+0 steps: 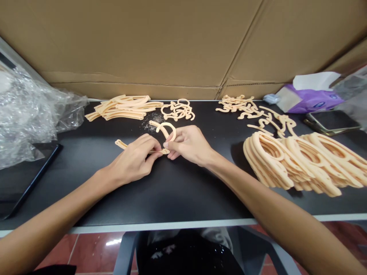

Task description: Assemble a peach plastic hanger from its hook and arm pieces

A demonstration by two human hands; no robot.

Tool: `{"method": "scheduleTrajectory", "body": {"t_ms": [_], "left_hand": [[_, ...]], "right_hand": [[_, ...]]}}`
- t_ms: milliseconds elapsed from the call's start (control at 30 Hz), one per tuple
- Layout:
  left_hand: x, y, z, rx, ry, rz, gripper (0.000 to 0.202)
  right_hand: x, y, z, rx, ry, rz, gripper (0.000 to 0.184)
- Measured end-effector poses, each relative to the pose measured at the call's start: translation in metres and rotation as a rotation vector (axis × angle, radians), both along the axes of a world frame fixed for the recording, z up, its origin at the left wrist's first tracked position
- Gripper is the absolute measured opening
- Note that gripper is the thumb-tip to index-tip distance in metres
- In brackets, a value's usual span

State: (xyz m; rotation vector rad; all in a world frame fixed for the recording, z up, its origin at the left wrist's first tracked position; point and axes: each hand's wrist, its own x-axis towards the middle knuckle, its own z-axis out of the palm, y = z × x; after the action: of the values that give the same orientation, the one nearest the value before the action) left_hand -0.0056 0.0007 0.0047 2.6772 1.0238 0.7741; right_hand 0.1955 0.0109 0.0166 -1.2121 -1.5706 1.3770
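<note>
My left hand [134, 158] is closed in a pinch on a long, thin peach-coloured plastic strip [121, 144] that sticks out to the left over the black table [177, 191]. My right hand [187, 145] is closed on a curved, hook-shaped peach plastic piece [165, 128] that rises above its fingers. The two pieces meet between my fingertips near the table's middle.
A stack of whole peach hangers [301, 162] lies at the right. Piles of separated strips [123, 107] and hooks [178, 110] lie at the back left, more offcuts [249, 109] at the back right. Crumpled clear plastic [25, 110], a tissue pack [309, 100], a phone [332, 120] and a cardboard wall [172, 46] surround them.
</note>
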Motion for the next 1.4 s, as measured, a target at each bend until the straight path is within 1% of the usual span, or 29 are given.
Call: {"method": "scheduleTrajectory", "body": {"t_ms": [133, 200, 333, 467, 600, 700, 833, 967, 1067, 1200, 1300, 1400], "left_hand": [[0.000, 0.000, 0.003, 0.029, -0.045, 0.024, 0.010], [0.000, 0.000, 0.004, 0.043, -0.075, 0.040, 0.010], [0.000, 0.002, 0.003, 0.022, -0.090, 0.102, 0.011], [-0.001, 0.005, 0.002, -0.002, -0.020, 0.172, 0.017], [-0.006, 0.006, 0.006, -0.036, 0.070, 0.146, 0.023], [-0.011, 0.006, 0.013, -0.093, 0.101, 0.104, 0.025], [-0.015, 0.007, 0.023, -0.183, 0.132, 0.020, 0.026], [-0.014, 0.008, 0.029, -0.208, 0.174, 0.012, 0.029], [-0.013, 0.007, 0.028, -0.166, 0.230, 0.044, 0.029], [-0.010, 0.003, 0.024, -0.044, 0.358, 0.088, 0.029], [-0.006, 0.000, 0.019, 0.046, 0.448, 0.096, 0.028], [-0.002, -0.001, 0.014, 0.131, 0.501, 0.110, 0.024]], "right_hand": [[0.005, 0.002, 0.001, 0.089, 0.036, 0.070, 0.007], [0.007, 0.003, 0.000, 0.164, 0.041, 0.107, 0.007], [0.010, 0.003, -0.004, 0.365, -0.071, 0.118, 0.007], [0.011, 0.001, -0.006, 0.504, -0.196, 0.090, 0.013], [0.011, -0.002, -0.002, 0.613, -0.297, 0.141, 0.015], [0.010, -0.004, -0.002, 0.698, -0.311, 0.193, 0.018], [0.008, -0.006, -0.009, 0.848, -0.285, 0.262, 0.025], [0.007, -0.004, -0.018, 0.971, -0.294, 0.256, 0.026], [0.007, -0.004, -0.021, 0.987, -0.391, 0.243, 0.025], [0.007, -0.005, -0.020, 0.990, -0.542, 0.235, 0.024], [0.007, -0.006, -0.021, 1.050, -0.609, 0.231, 0.027], [0.006, -0.007, -0.024, 1.155, -0.674, 0.232, 0.030]]}}
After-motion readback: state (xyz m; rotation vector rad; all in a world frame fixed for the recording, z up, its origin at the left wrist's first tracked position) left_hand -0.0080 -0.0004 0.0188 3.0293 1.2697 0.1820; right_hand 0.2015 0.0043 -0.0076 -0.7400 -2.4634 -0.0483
